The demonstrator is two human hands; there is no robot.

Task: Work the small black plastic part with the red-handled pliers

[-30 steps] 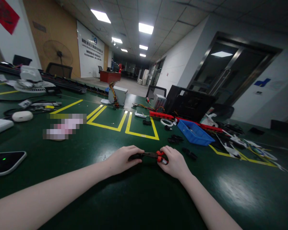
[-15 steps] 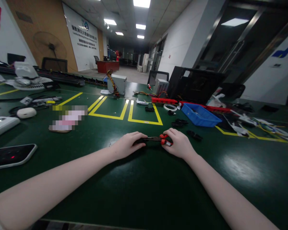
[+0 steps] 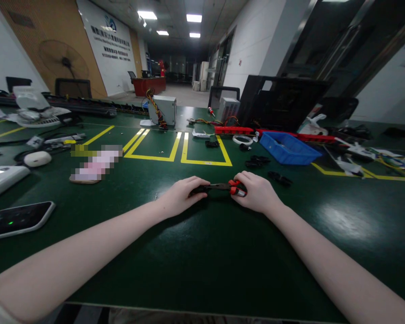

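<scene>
Two bare hands work close together over a green table (image 3: 195, 270), joined by one tool. The left hand (image 3: 182, 195) is partly closed, its thumb and fingers pinching a small black piece (image 3: 198, 189) whose outline is largely hidden by the fingertips. The right hand (image 3: 258, 191) is curled around the red grips of the pliers (image 3: 219, 186), the fingers bent and the thumb beneath. The pliers lie roughly level between the hands, with slender dark metal jaws directed left to the black piece; whether they are clamped on it cannot be told. The tabletop is smooth and glossy, with a pale reflection on the right; flat strips of yellow tape (image 3: 207, 163) form angular outlines farther off. At far right of the hands stands a blue plastic tray (image 3: 302, 157), rectangular with sloping walls; two clusters of irregular black parts (image 3: 256, 161) lie between it and the right hand, the nearer one just beside that hand. On the left rests a dark, flat device (image 3: 16, 220) with rounded corners and a pale rim, well apart from the left wrist. Green surface extends from beneath the pliers to the straight near edge, bounded on both sides by the forearms.
</scene>
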